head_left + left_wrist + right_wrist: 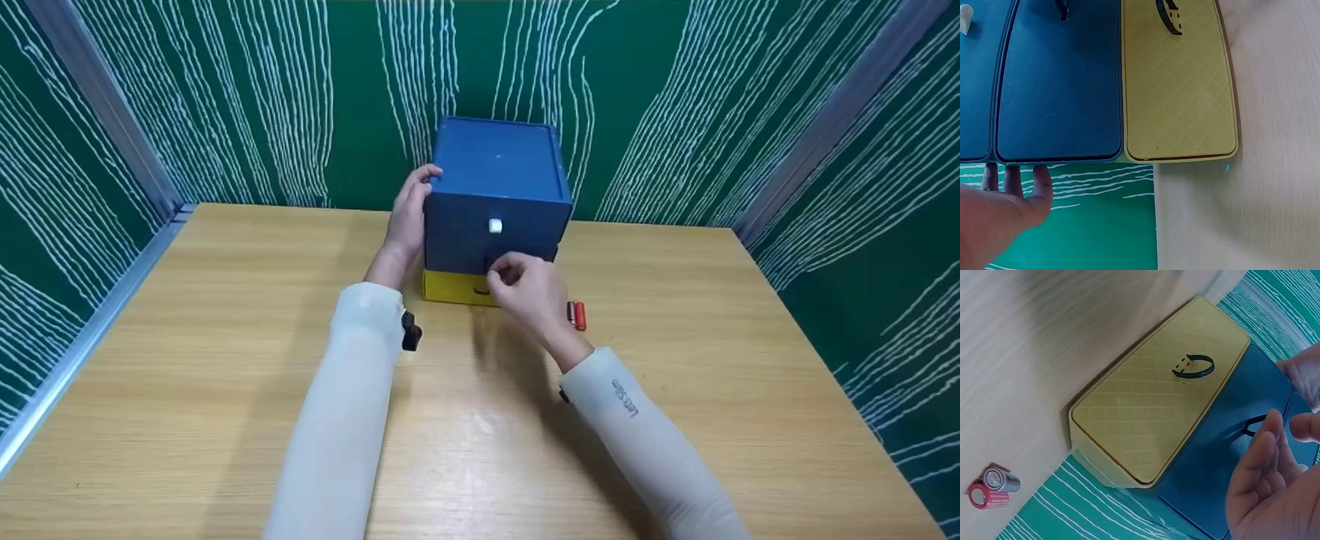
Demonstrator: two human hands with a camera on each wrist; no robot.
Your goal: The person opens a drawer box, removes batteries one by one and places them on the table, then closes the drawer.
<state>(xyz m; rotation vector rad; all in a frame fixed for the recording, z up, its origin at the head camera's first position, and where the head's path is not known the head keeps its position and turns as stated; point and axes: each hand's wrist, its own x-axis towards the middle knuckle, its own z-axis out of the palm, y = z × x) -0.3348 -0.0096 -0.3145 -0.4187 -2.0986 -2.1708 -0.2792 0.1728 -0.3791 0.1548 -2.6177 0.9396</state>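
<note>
A small drawer cabinet stands on the table, with a blue upper drawer, a blue middle drawer and a yellow bottom drawer. All three drawer fronts sit flush. My left hand rests against the cabinet's left side, its fingertips reaching the top edge. At the middle drawer's black loop handle is my right hand, fingers bent. In the right wrist view its thumb and index fingertip are apart, and the fingertip overlaps part of the handle.
Two batteries, one red and one dark with a silver end, lie on the table to the cabinet's right. The upper drawer has a white knob. Behind the wooden table rises a green wall with white wavy lines.
</note>
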